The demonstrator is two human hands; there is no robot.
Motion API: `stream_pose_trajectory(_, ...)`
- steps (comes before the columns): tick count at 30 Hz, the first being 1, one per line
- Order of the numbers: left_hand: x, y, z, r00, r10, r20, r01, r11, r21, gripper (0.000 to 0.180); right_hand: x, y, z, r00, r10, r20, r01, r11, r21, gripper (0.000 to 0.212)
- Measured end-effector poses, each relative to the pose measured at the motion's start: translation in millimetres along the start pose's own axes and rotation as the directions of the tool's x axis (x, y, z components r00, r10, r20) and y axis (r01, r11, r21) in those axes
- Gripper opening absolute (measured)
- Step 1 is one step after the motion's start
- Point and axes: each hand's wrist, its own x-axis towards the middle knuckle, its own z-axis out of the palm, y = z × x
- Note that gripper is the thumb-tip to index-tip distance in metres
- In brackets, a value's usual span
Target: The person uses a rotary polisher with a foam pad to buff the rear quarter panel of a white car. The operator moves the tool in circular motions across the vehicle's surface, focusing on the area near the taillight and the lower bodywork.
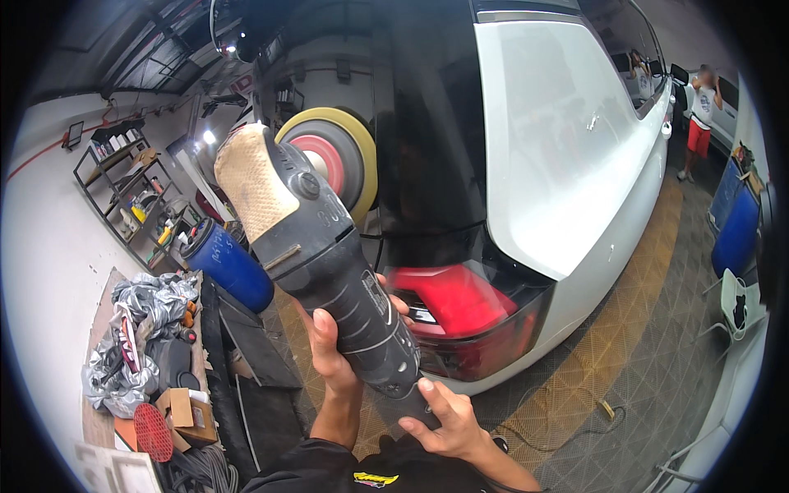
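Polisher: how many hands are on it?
2: the left hand around the body of the polisher, the right hand at its rear end. Some fingers are hidden.

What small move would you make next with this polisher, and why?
Perhaps slide the left hand up the polisher to its tan cover, for more control: that hand and the right hand both hold farther back, with neither at the yellow pad end.

Left hand [335,366]: fingers mostly hidden behind polisher [349,300]. Pad [367,168] blurred, working face turned out of view; contact with car [534,123]: can't tell. Taillight [452,300] smeared. Car's top cut off by frame. Shelf bottles [117,141] too small to identify.
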Motion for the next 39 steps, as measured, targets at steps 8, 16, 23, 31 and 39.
stream_pose_trajectory(8,-6.1,1.1,23.2,0.997,0.076,0.016,-0.074,0.992,-0.101,0.088,10.1,0.3,-18.1,0.992,-0.127,-0.009,0.124,0.983,-0.133,0.067)
stream_pose_trajectory(16,0.8,-7.3,41.0,1.0,0.029,-0.011,-0.029,0.999,-0.041,0.085,4.5,10.7,-23.9,0.989,-0.126,-0.073,0.118,0.987,-0.107,0.064)
stream_pose_trajectory(23,13.2,6.4,44.6,0.998,-0.003,-0.067,0.012,0.991,0.136,0.088,16.8,-1.1,-25.7,0.995,-0.099,-0.029,0.095,0.99,-0.108,0.081)
stream_pose_trajectory(31,61.0,32.7,58.8,0.998,0.03,0.055,-0.034,0.998,0.058,0.084,62.4,-19.2,-28.9,0.987,-0.117,-0.107,0.104,0.987,-0.126,0.064)
stream_pose_trajectory(39,62.7,34.5,76.9,0.995,0.037,0.093,-0.014,0.973,-0.231,0.082,71.3,-24.1,-37.9,0.987,-0.136,-0.088,0.122,0.982,-0.145,0.073)
